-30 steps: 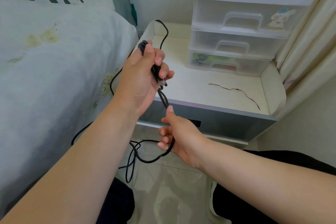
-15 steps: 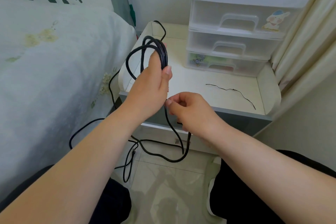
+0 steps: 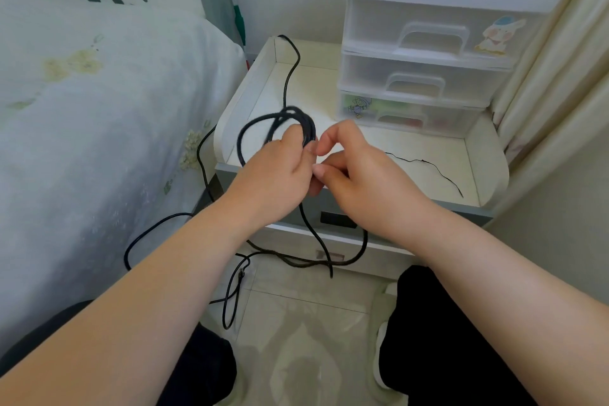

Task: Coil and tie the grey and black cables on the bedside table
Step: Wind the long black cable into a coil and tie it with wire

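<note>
Coiling stage: part done; a judgement, as much cable hangs loose.
Left hand (image 3: 280,171): fingers curled round the gathered loops of the black cable (image 3: 290,123), held above the bench's front-left corner so the loops stay stacked.
Right hand (image 3: 356,171): just beside the left at its 3 o'clock, fingers curled; seemingly feeding the next turn, though whether it pinches cable cannot be told.
Slack: trails down toward 6 o'clock onto the floor (image 3: 296,339), one run climbing to the bench's back-left corner.
Thin tie (image 3: 425,163): lies on the bench (image 3: 362,142) at 3 o'clock of the hands, likely kept ready for binding.
Grey cable: not seen.
</note>
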Tool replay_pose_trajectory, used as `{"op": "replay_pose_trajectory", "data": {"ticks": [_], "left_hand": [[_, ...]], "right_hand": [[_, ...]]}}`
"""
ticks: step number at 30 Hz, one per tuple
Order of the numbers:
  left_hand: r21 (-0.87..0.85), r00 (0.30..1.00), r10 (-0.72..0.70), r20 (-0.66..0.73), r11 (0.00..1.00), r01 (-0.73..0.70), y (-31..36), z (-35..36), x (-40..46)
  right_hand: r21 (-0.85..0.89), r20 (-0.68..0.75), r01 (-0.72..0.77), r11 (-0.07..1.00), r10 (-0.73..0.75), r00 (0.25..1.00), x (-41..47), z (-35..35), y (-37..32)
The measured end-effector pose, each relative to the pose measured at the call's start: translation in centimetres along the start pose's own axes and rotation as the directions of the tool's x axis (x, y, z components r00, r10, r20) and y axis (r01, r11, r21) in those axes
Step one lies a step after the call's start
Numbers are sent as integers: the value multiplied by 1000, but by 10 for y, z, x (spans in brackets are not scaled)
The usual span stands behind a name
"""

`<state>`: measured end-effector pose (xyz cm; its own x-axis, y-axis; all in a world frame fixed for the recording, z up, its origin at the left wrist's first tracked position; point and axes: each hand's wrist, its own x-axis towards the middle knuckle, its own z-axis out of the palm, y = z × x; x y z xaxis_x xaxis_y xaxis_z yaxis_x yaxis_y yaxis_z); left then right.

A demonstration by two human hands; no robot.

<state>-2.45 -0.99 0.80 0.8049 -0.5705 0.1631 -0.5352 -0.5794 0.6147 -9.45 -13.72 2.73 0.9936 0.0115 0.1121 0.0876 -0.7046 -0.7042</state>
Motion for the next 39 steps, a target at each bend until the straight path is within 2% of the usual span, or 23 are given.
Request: {"op": "replay_pose_trajectory", "data": {"ticks": [1,3,5,8,10,12,13,14,15,17,19,20,23,25,27,29,31,34,39], "left_hand": [[-140,996,-70,48,987,76,0,-2,3],[-443,975,-162,154,871,214,2,-8,6],[-670,948,-180,264,672,315,3,-13,7],[-813,875,-126,467,328,481,7,-15,4],[-833,845,-53,532,145,533,9,-17,3],[-849,849,2,528,26,528,10,-21,4],[-856,856,21,516,-11,517,10,-23,4],[-863,863,35,503,-36,504,10,-26,5],[-866,868,44,495,-52,497,9,-29,5],[-864,870,55,491,-95,494,7,-32,6],[-871,880,50,473,-124,475,3,-34,6],[-882,889,34,457,-115,458,2,-34,6],[-905,904,-21,426,-14,426,5,-33,3],[-903,904,-27,426,46,427,9,-31,0],[-906,909,-26,416,71,416,12,-33,-1],[-911,913,-11,407,71,406,12,-36,-1],[-905,907,-1,422,65,421,12,-37,1],[-888,890,7,456,66,455,12,-36,2],[-872,866,102,489,56,486,9,-38,3]], "right_hand": [[75,-17,-6,997,7,1000,1,-2,-1],[359,-18,-61,931,72,997,7,-9,-4],[575,41,-91,813,83,996,14,-20,-2],[631,96,-76,772,19,995,24,-37,6],[538,49,-83,839,67,997,28,-42,8],[233,19,-126,964,125,992,28,-44,10],[68,52,-152,986,149,987,29,-43,14],[-24,127,-185,982,186,974,31,-41,16],[-20,228,-224,974,223,948,31,-38,18],[219,403,-303,927,197,894,32,-27,20],[522,471,-400,753,136,872,35,-17,25],[605,486,-436,666,125,865,36,-15,27],[679,535,-482,554,76,841,36,-19,32],[737,551,-472,483,-25,834,35,-25,35],[818,546,-490,301,-139,826,34,-26,31],[856,515,-499,135,-133,847,32,-21,20],[884,451,-444,144,-18,892,31,-17,10],[884,343,-365,292,125,931,28,-15,4],[838,306,-357,413,186,934,27,-9,1]]}}
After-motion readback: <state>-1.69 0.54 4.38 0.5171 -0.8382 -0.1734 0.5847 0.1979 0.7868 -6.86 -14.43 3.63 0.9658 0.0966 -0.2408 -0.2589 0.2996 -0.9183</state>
